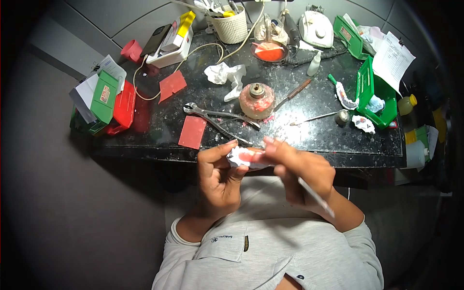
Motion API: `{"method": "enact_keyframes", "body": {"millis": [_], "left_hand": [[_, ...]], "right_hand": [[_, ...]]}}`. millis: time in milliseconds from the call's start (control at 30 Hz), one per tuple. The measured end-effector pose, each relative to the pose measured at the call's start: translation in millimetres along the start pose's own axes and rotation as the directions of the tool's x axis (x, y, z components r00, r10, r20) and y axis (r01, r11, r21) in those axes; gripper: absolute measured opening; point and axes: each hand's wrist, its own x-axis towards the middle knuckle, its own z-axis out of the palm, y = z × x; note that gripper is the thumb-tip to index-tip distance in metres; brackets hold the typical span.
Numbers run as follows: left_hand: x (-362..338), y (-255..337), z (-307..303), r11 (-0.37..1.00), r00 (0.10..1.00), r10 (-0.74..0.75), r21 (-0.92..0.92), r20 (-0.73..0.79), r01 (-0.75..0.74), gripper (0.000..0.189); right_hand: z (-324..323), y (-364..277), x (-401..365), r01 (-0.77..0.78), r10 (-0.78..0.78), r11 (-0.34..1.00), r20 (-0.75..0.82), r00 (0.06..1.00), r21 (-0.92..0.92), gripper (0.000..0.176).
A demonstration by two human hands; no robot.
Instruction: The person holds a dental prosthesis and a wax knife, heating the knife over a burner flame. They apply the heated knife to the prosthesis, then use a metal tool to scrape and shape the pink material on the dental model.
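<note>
At the table's front edge my left hand grips a white plaster dental cast between thumb and fingers. Pink wax lies on top of the cast. My right hand reaches over from the right, its fingertips at the wax, though blur hides whether they press on it. A slim metal-coloured tool is tucked in the right hand and slants down toward the shirt; its working end is hidden. Just beyond the hands are a pink wax sheet, metal pliers and a glass spirit lamp.
A wooden-handled knife and a thin metal instrument lie right of the lamp. Plaster pieces sit beside an open green box. Crumpled tissue, a second wax sheet and a red-filled dish are farther back.
</note>
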Motion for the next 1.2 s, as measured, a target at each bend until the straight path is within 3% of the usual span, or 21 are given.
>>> {"method": "enact_keyframes", "body": {"millis": [33, 67, 100, 133, 167, 233, 267, 333, 400, 467, 533, 600, 733, 767, 900, 1200], "left_hand": [[-3, -5, 1, 0.987, 0.996, -0.082, -0.144, -0.025, 0.078, 0.039], [-4, -5, 1, 0.987, 0.996, -0.081, -0.144, -0.025, 0.076, 0.039], [-3, -5, 1, 0.990, 0.998, -0.061, -0.127, -0.011, 0.059, 0.039], [-3, -5, 1, 0.993, 0.999, -0.042, -0.111, 0.003, 0.042, 0.039], [-2, -4, 2, 0.993, 0.999, -0.043, -0.111, 0.001, 0.043, 0.039], [0, 0, 4, 0.997, 0.996, -0.054, 0.051, -0.065, 0.057, 0.043], [0, 0, 5, 0.997, 0.996, -0.055, 0.050, -0.063, 0.058, 0.043], [-1, -1, 7, 1.000, 0.999, -0.016, 0.025, -0.049, 0.017, 0.042], [2, 0, 6, 0.999, 0.999, 0.025, 0.047, -0.030, -0.023, 0.041], [3, -1, 5, 0.996, 0.998, 0.063, 0.070, -0.016, -0.062, 0.041], [1, -2, 3, 0.992, 0.998, 0.067, 0.108, -0.011, -0.065, 0.041], [0, -3, 2, 0.989, 0.994, 0.108, 0.099, 0.029, -0.110, 0.039], [-1, -14, -2, 0.949, 0.960, 0.266, 0.152, 0.089, -0.277, 0.049], [-1, -16, -4, 0.942, 0.948, 0.294, 0.132, 0.118, -0.309, 0.056], [-2, -19, -3, 0.936, 0.946, 0.306, 0.150, 0.111, -0.320, 0.058], [-3, -19, -5, 0.943, 0.943, 0.312, 0.082, 0.119, -0.322, 0.063]], "right_hand": [[5, 3, -2, -0.119, 0.116, 0.993, -0.092, 0.989, -0.028, 0.021], [9, 5, -4, -0.236, 0.224, 0.971, -0.187, 0.957, -0.045, 0.021], [8, 7, -4, -0.257, 0.252, 0.966, -0.194, 0.948, -0.005, 0.021], [7, 8, -3, -0.257, 0.251, 0.966, -0.193, 0.948, -0.005, 0.021], [6, 8, -2, -0.159, 0.159, 0.987, -0.159, 0.975, 0.012, 0.021], [8, 5, -1, -0.027, 0.038, 0.996, -0.132, 0.991, 0.083, 0.022], [8, 5, 0, -0.029, 0.039, 0.996, -0.133, 0.990, 0.082, 0.022], [8, 3, 1, -0.166, 0.150, 0.978, -0.130, 0.980, -0.123, 0.023], [7, 10, -2, -0.234, 0.228, 0.972, -0.152, 0.962, -0.019, 0.026], [3, 10, 0, -0.105, 0.092, 0.991, -0.152, 0.984, -0.081, 0.022], [0, 3, 0, -0.111, 0.110, 0.994, -0.107, 0.988, -0.002, 0.022], [-1, 0, 3, -0.013, 0.013, 1.000, -0.078, 0.997, -0.008, 0.023], [6, 4, -4, 0.023, -0.021, 1.000, -0.107, 0.994, 0.010, 0.032], [4, 1, -6, -0.016, 0.019, 0.997, -0.044, 0.999, 0.069, 0.028], [12, 6, -6, 0.092, -0.095, 0.995, -0.105, 0.990, -0.027, 0.027], [12, 5, -3, 0.124, -0.129, 0.991, -0.093, 0.987, -0.054, 0.025]]}}
